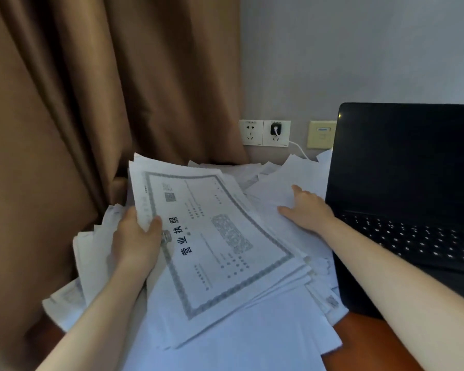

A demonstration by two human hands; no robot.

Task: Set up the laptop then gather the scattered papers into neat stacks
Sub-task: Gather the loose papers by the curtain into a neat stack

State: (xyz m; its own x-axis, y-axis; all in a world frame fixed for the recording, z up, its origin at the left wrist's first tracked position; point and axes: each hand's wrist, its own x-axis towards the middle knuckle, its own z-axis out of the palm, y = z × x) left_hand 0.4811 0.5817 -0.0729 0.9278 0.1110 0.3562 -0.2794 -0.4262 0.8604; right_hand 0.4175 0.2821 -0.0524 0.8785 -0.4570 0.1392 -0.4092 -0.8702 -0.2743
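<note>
A black laptop [407, 167] stands open at the right, its screen dark and its keyboard facing me. White papers [252, 344] lie scattered over the desk to its left. My left hand [135, 242] grips a thick bundle of sheets [217, 245] by its left edge, thumb on top; the top sheet is a bordered certificate with large printed characters. My right hand [308, 207] rests flat with straight fingers on loose white sheets [287, 178] beside the laptop.
A brown curtain [78, 103] hangs at the left and behind the papers. Wall sockets [264, 133] sit low on the grey wall, one with a plug and white cable. The orange-brown desk surface [364, 344] shows at the lower right.
</note>
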